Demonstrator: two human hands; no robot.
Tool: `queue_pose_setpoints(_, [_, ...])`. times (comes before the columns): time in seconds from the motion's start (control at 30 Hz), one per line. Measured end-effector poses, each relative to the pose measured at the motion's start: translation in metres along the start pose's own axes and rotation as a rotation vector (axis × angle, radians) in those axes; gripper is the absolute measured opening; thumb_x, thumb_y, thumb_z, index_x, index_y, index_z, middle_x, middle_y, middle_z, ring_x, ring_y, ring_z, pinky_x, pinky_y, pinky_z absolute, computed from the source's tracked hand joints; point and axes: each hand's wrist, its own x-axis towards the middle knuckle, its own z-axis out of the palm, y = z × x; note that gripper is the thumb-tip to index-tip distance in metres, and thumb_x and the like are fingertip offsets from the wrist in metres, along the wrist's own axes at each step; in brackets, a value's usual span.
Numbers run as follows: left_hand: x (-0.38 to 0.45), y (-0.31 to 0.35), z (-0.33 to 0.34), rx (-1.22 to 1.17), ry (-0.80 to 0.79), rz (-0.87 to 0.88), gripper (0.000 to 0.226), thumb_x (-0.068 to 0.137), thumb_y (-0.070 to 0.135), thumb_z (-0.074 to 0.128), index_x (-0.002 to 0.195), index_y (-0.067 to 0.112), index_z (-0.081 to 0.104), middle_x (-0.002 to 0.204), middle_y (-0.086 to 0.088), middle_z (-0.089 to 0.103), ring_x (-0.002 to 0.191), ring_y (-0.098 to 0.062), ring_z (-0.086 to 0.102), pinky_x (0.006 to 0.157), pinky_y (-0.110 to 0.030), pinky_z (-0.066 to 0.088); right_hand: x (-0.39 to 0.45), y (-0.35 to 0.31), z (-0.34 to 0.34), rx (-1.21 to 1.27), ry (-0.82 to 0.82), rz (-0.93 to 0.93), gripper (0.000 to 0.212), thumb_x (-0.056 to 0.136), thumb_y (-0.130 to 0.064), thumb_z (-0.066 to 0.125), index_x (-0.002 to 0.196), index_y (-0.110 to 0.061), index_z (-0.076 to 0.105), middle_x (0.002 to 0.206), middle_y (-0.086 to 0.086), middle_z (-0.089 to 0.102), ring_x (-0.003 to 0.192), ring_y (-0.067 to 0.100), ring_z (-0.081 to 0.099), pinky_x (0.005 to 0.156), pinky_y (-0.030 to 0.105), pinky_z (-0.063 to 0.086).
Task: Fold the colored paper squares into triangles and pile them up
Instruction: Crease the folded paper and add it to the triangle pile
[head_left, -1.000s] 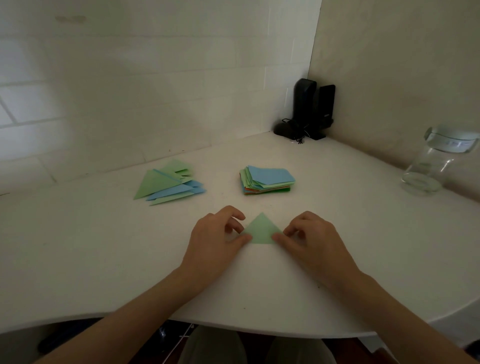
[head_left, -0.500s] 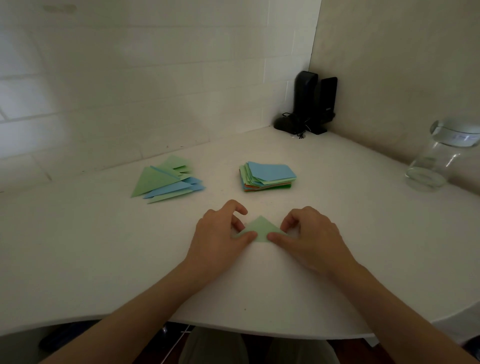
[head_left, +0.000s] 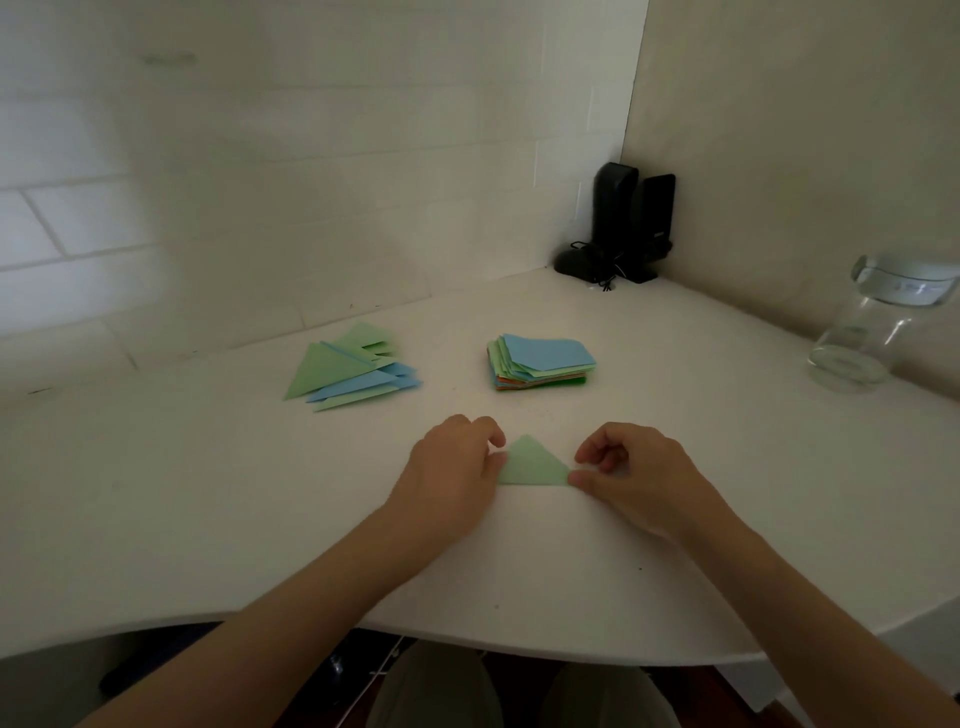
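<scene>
A light green paper folded into a triangle lies flat on the white table in front of me, its long edge toward me. My left hand has its fingers curled and its thumb on the triangle's left corner, which it hides. My right hand also has curled fingers, with thumb and forefinger at the right corner. Farther back on the left lies a loose pile of folded green and blue triangles. A stack of unfolded colored squares, blue on top, sits behind the hands.
A clear glass jar stands at the right by the wall. Two black speakers with a cable fill the back corner. Tiled wall runs along the back. The table's curved front edge is close to my body.
Both hands have slid apart along the triangle's near edge, from near its middle out to the two corners. More of the green triangle shows between them.
</scene>
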Motion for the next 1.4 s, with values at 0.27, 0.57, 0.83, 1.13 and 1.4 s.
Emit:
queue_pose_setpoints(0.27, [0.016, 0.015, 0.0, -0.034, -0.168, -0.163, 0.042, 0.082, 0.035, 0.07, 0.118, 0.022, 0.053, 0.11, -0.001, 0.054, 0.097, -0.017, 0.054, 0.083, -0.026, 0.043, -0.004, -0.002, -0.001, 0.012, 0.015, 0.0, 0.015, 0.075, -0.026, 0.076, 0.084, -0.025, 0.065, 0.082, -0.009, 0.058, 0.077, 0.004, 0.054, 0.062, 0.002, 0.037])
queue_pose_setpoints(0.57, [0.018, -0.015, -0.013, -0.236, -0.008, -0.151, 0.008, 0.086, 0.019, 0.065, 0.09, 0.024, 0.062, 0.079, 0.008, 0.065, 0.063, 0.003, 0.052, 0.054, -0.005, 0.036, 0.0, 0.002, -0.005, -0.001, -0.013, -0.004, 0.015, 0.076, -0.025, 0.075, 0.08, -0.032, 0.063, 0.085, -0.01, 0.064, 0.078, 0.0, 0.058, 0.062, 0.001, 0.039])
queue_pose_setpoints(0.83, [0.063, -0.089, -0.059, -0.133, 0.248, -0.351, 0.011, 0.081, 0.024, 0.072, 0.087, 0.019, 0.065, 0.079, 0.001, 0.065, 0.076, -0.017, 0.058, 0.066, -0.023, 0.038, 0.021, -0.012, -0.001, -0.036, 0.188, -0.086, 0.002, 0.083, -0.027, 0.067, 0.083, -0.026, 0.066, 0.078, -0.019, 0.062, 0.067, 0.001, 0.059, 0.062, 0.011, 0.044])
queue_pose_setpoints(1.13, [0.073, -0.146, -0.075, -0.083, 0.351, -0.413, 0.01, 0.083, 0.029, 0.068, 0.089, 0.022, 0.065, 0.08, 0.0, 0.062, 0.079, -0.02, 0.057, 0.075, -0.03, 0.044, 0.098, -0.026, 0.011, -0.198, 0.291, -0.221, 0.033, 0.089, -0.029, 0.06, 0.119, -0.016, 0.062, 0.117, 0.001, 0.062, 0.105, 0.017, 0.057, 0.094, 0.033, 0.043])
queue_pose_setpoints(1.4, [0.077, -0.187, -0.074, -0.099, 0.444, -0.476, 0.01, 0.087, 0.026, 0.064, 0.093, 0.019, 0.065, 0.085, -0.002, 0.062, 0.08, -0.018, 0.053, 0.074, -0.026, 0.038, 0.114, -0.02, 0.033, -0.373, 0.141, -0.188, 0.039, 0.091, -0.043, 0.053, 0.124, -0.022, 0.058, 0.126, -0.006, 0.06, 0.118, 0.016, 0.051, 0.098, 0.037, 0.035])
